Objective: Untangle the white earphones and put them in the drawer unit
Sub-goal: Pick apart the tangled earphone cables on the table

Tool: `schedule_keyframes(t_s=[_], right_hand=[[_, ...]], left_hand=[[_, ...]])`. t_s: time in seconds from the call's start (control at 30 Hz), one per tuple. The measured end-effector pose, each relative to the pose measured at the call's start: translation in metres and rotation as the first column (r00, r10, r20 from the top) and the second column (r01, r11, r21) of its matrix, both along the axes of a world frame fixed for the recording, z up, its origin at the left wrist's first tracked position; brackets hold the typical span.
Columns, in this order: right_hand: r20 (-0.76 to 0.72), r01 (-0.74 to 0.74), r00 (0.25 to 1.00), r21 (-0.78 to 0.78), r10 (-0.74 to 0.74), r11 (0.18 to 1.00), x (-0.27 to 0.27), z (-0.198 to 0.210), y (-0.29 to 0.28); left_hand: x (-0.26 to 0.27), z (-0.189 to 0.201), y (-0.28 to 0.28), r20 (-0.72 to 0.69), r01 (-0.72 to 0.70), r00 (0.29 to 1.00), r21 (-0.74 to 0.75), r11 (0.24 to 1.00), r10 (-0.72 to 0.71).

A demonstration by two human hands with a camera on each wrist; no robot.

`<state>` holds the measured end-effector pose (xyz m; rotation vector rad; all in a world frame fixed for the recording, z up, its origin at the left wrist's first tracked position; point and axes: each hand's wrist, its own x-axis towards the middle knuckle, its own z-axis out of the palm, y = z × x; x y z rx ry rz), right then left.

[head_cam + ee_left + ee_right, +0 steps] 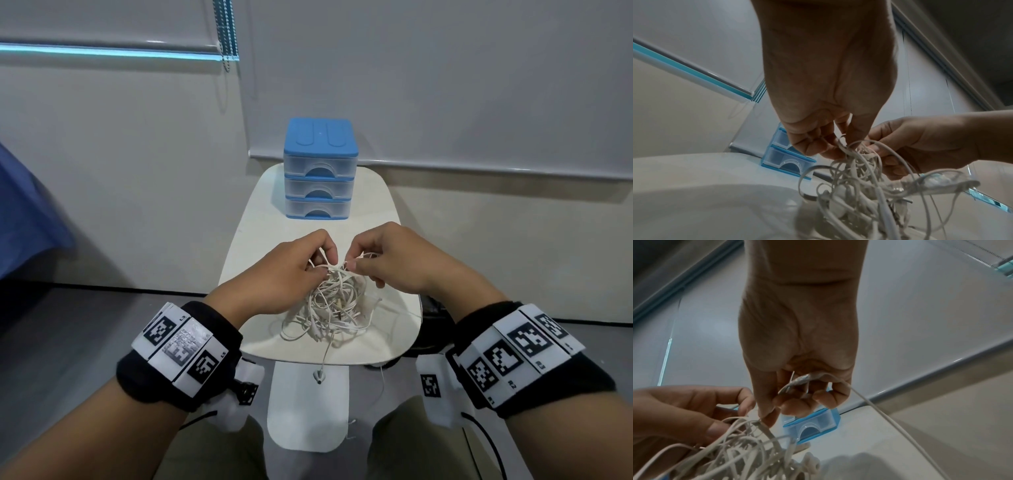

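Head view, frame centre: my left hand [291, 270] and right hand [387, 263] each pinch strands of the tangled earphones [329, 308]. Untangling underway; next, tease loops apart. Drawer unit [320, 168], upper centre, shut.

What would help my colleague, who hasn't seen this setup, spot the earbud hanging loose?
Find the white table with the blue drawer unit at its far end. Below its near edge one earbud dangles on a single cable, apart from the tangled white earphones on top.
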<state>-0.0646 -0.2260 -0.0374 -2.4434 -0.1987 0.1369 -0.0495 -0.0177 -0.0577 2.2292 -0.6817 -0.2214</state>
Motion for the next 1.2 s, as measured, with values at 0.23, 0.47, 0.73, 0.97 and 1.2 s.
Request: schedule_keyframes(t_s=[0.23,0.47,0.73,0.97,1.2], right_hand=[[-0.058,-0.052,0.997,-0.152,0.044,0.987,-0.004,0.005,-0.004],[0.023,-0.091,0.995,-0.255,0.101,0.963,-0.008,0.010,-0.003],[0.017,-0.106,0.993,-0.260,0.115,0.960,-0.006,0.009,-0.005],[0.022,-0.077,0.996,-0.248,0.085,0.966,-0.005,-0.002,-0.004],[0.049,-0.045,0.997,-0.196,0.055,0.980,-0.006,-0.001,-0.006]], left_hand=[[0.004,-0.002,0.003,0.042,0.002,0.999,0.101,0.995,-0.006],[0.000,0.007,-0.005,-0.054,-0.019,0.998,0.056,0.998,0.022],[0.009,0.008,-0.008,0.057,0.011,0.998,0.165,0.986,-0.020],[0.007,0.006,-0.008,0.056,0.011,0.998,0.165,0.986,-0.020],[0.009,0.002,-0.010,0.099,-0.045,0.995,0.171,0.984,0.029]])
